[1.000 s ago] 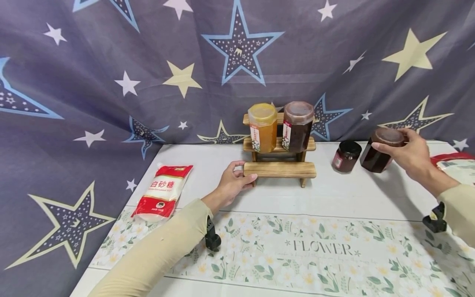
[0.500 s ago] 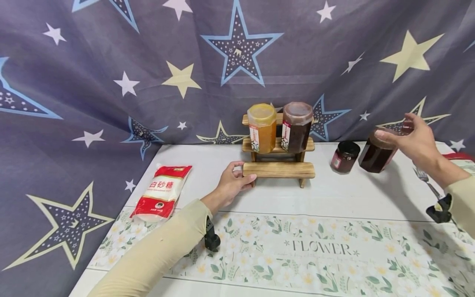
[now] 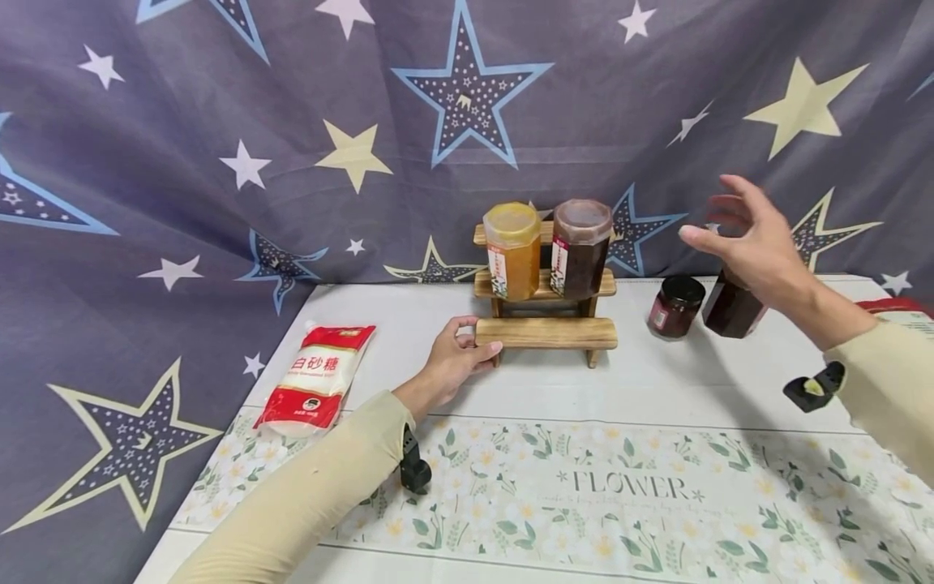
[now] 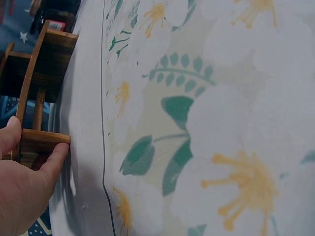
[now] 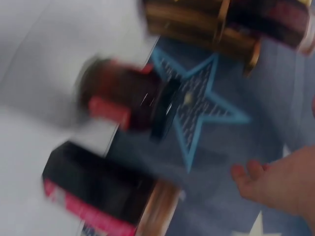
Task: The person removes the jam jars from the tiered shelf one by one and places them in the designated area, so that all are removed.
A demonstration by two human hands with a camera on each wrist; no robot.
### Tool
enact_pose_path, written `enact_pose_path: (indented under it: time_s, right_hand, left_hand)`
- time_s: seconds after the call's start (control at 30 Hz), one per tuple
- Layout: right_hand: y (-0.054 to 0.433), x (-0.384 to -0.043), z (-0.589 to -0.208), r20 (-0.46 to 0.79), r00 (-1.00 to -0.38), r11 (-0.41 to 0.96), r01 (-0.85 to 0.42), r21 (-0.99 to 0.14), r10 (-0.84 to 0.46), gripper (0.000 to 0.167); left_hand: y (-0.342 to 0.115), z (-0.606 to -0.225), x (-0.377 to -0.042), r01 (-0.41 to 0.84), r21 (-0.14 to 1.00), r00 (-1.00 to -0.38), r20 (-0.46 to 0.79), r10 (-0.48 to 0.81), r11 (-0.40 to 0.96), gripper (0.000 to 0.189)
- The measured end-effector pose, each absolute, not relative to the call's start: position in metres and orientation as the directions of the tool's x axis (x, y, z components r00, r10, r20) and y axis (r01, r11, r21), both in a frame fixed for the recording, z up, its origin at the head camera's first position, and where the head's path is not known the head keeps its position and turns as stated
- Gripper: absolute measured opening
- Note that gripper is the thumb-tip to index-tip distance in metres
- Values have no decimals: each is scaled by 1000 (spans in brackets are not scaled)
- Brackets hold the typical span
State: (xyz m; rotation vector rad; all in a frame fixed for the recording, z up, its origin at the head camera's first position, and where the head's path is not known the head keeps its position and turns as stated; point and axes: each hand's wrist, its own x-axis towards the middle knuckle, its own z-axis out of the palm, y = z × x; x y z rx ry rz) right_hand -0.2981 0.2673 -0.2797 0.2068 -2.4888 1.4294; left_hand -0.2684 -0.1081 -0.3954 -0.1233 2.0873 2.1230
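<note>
My left hand [image 3: 454, 362] grips the left end of the lowest step of a small wooden tiered stand [image 3: 546, 333], thumb in front. In the left wrist view, the thumb and a finger pinch that step's end. On the stand's middle step are a jar of amber honey [image 3: 520, 268] and a jar of dark brown contents [image 3: 580, 264], side by side. My right hand [image 3: 762, 251] is raised with fingers spread, holding nothing. It partly hides a dark octagonal jar [image 3: 730, 311] on the table; beside that is a small black-lidded jar [image 3: 676, 307], nearer the stand.
A red and white sugar bag [image 3: 315, 377] lies on the left of the white table [image 3: 569, 397]. Another red and white bag [image 3: 901, 312] shows at the right edge. A star-patterned curtain [image 3: 409, 113] hangs close behind the table.
My right hand has let go of the dark octagonal jar, moving up and then left of it. The jar stays standing. My left hand keeps its hold on the stand.
</note>
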Motion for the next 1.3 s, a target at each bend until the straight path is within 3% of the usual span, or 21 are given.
enact_pose_path:
  time_s: [0.37,0.67,1.3]
  right_hand:
    - [204,-295,-277,319,-933,419,-359,-834,-166,94]
    - [173,-300,-282,294,-936,415,-351,-839,-196,103]
    - [151,-311,-298,388,-906,393,-423,-816,-169,84]
  left_hand:
    - [-109,-397,-269,-170,985,-984,-169,54,-6,58]
    - [-109,-397,-269,-168,986,-984,-168,58,-7,58]
    - [-110,-397,-270,-162,987,-985,-161,63,-8,58]
